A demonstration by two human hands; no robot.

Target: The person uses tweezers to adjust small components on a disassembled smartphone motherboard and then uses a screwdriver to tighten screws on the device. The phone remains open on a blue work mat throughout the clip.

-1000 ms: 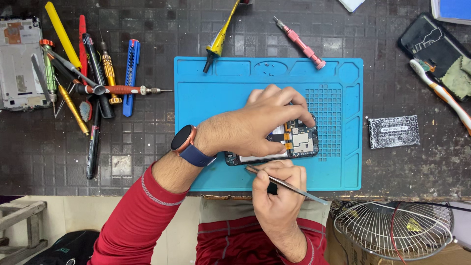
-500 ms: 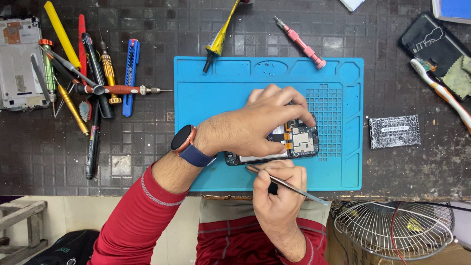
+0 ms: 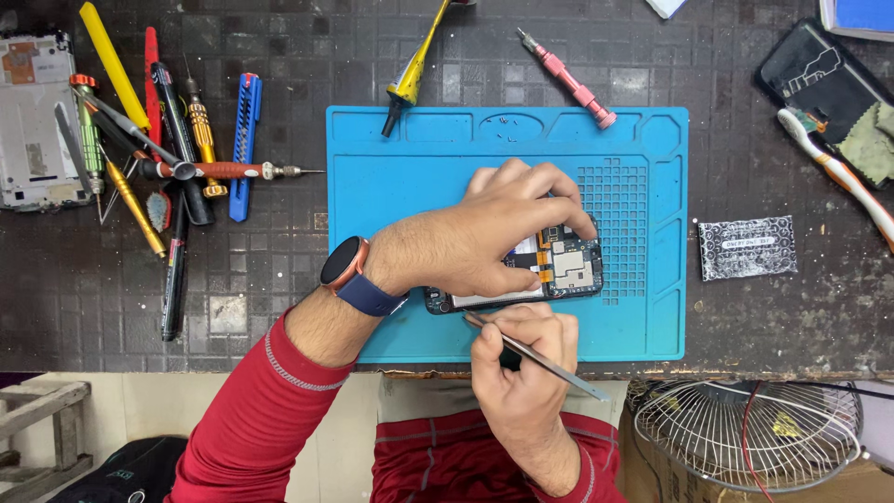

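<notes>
While the left hand [image 3: 484, 233] presses down over the opened phone [image 3: 549, 270] on the blue mat [image 3: 410, 196], the right hand [image 3: 521, 359] grips tweezers [image 3: 535, 356], their tip at the phone's lower edge. It looks like the prying or picking stage; the next move calls for a fine, steady touch on the counter [image 3: 279, 261].

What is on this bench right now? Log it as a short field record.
Left hand: pressed on an opened phone, back cover off.
Right hand: pinching metal tweezers, tip at the phone's lower edge.
Surface: blue work mat on a dark tiled bench.
Left of mat: cluster of screwdrivers.
Right of mat: toothbrush.
</notes>
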